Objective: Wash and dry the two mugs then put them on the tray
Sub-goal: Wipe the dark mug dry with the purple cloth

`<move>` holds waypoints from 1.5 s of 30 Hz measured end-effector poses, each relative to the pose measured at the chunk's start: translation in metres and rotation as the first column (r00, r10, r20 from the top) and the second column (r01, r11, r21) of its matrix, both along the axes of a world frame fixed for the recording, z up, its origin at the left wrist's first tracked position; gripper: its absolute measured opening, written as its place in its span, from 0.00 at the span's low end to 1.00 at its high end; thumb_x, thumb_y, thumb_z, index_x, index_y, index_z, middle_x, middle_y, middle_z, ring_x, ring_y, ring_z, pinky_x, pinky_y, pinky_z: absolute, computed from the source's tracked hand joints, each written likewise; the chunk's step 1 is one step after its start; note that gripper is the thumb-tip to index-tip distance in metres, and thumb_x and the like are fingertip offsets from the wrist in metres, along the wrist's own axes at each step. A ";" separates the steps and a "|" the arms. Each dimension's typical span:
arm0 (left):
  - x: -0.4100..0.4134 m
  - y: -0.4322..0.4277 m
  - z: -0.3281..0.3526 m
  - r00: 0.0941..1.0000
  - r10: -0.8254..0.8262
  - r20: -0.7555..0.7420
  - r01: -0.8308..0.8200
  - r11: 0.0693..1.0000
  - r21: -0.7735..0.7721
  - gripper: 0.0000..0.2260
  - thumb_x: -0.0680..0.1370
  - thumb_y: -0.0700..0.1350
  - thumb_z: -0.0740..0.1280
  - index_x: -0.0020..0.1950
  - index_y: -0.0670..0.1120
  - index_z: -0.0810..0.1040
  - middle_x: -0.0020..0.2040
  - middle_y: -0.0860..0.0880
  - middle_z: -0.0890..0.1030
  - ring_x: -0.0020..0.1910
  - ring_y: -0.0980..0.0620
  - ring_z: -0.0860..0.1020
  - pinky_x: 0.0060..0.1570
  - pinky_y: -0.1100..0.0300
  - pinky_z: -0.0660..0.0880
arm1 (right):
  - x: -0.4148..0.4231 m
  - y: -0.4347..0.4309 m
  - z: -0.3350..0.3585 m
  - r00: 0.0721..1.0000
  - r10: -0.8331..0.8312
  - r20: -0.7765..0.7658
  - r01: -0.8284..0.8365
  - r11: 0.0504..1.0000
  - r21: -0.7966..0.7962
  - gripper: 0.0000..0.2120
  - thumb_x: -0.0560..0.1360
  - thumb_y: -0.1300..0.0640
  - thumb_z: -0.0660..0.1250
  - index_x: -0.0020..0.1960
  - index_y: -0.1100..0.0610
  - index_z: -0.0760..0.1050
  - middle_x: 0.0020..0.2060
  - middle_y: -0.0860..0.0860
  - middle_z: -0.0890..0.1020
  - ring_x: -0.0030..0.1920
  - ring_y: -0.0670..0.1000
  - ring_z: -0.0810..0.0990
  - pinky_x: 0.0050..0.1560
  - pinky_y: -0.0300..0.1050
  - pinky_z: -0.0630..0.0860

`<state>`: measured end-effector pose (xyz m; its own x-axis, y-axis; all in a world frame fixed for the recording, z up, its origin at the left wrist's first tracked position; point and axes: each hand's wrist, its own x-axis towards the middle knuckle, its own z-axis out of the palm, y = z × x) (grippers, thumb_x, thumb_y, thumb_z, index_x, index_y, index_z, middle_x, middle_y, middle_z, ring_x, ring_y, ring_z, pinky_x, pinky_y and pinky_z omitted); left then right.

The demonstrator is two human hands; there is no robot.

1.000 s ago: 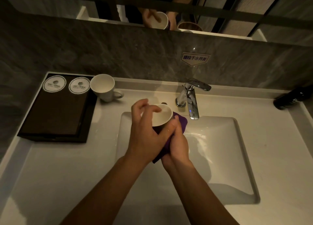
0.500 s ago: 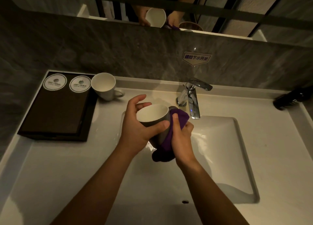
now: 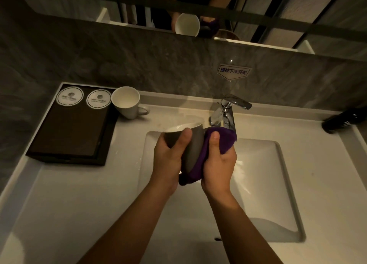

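Over the left part of the sink basin, my left hand grips a white mug that is tipped with its mouth facing away toward the wall. My right hand presses a purple cloth against the mug's right side and base. The mug's handle is hidden. A second white mug stands upright on the counter, just right of the dark tray at the back left, handle pointing right. Nothing but two round paper coasters lies on the tray.
A chrome faucet stands behind the basin, close to the cloth. A dark bottle lies at the far right counter edge. The grey stone wall carries a label sticker; a mirror above reflects the mug and hands.
The mug has tilted further, its mouth turning away from me. My left hand shifted from the rim to the mug's side, while the cloth slid along the right side and base.
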<state>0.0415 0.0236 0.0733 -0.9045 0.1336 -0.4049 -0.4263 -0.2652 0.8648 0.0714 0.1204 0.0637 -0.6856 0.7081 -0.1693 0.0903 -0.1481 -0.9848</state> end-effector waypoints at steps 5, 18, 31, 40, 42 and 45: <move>0.000 -0.010 -0.006 0.999 0.041 0.013 -0.042 0.995 0.088 0.47 0.52 0.70 0.82 0.65 0.48 0.78 0.60 0.45 0.84 0.58 0.44 0.84 0.54 0.45 0.83 | 0.005 0.013 -0.002 0.982 0.177 0.065 -0.188 0.948 0.259 0.20 0.80 0.35 0.60 0.43 0.50 0.77 0.34 0.45 0.81 0.36 0.43 0.80 0.36 0.38 0.77; -0.008 -0.045 -0.008 0.872 -0.333 -0.358 0.245 0.932 -0.269 0.36 0.59 0.57 0.79 0.64 0.58 0.72 0.60 0.54 0.79 0.59 0.54 0.79 0.50 0.65 0.78 | -0.011 0.045 0.100 0.914 0.028 -0.404 -0.167 0.935 -0.312 0.04 0.83 0.57 0.64 0.57 0.55 0.76 0.46 0.51 0.84 0.47 0.50 0.84 0.50 0.54 0.83; -0.009 -0.039 0.007 0.851 -0.352 -0.390 0.266 0.929 -0.259 0.38 0.58 0.55 0.80 0.67 0.55 0.73 0.60 0.55 0.82 0.60 0.53 0.81 0.51 0.60 0.80 | -0.009 0.027 0.088 0.846 0.528 -0.077 -0.504 0.838 0.207 0.16 0.74 0.59 0.74 0.58 0.46 0.74 0.52 0.48 0.83 0.57 0.57 0.83 0.55 0.63 0.83; -0.007 -0.038 -0.003 0.822 -0.432 -0.372 0.323 0.891 -0.319 0.44 0.56 0.53 0.85 0.70 0.57 0.72 0.60 0.62 0.81 0.61 0.56 0.81 0.55 0.58 0.81 | -0.014 0.045 0.084 0.769 0.596 -0.229 -0.638 0.708 -0.303 0.10 0.71 0.67 0.66 0.51 0.61 0.77 0.42 0.56 0.83 0.45 0.55 0.83 0.43 0.48 0.82; -0.008 -0.037 -0.005 0.815 -0.443 -0.373 0.338 0.887 -0.314 0.49 0.55 0.55 0.84 0.74 0.57 0.69 0.65 0.58 0.79 0.63 0.54 0.80 0.59 0.53 0.81 | -0.016 0.048 0.078 0.741 0.666 -0.086 -0.671 0.738 -0.064 0.08 0.71 0.65 0.68 0.49 0.59 0.80 0.44 0.55 0.82 0.48 0.54 0.82 0.45 0.48 0.80; -0.009 -0.037 -0.006 0.791 -0.482 -0.376 0.372 0.868 -0.329 0.52 0.55 0.56 0.84 0.76 0.59 0.66 0.67 0.58 0.77 0.65 0.54 0.79 0.61 0.55 0.80 | -0.015 0.051 0.074 0.697 0.677 0.236 -0.702 0.580 0.412 0.11 0.72 0.64 0.75 0.52 0.52 0.84 0.51 0.50 0.80 0.54 0.47 0.81 0.51 0.42 0.81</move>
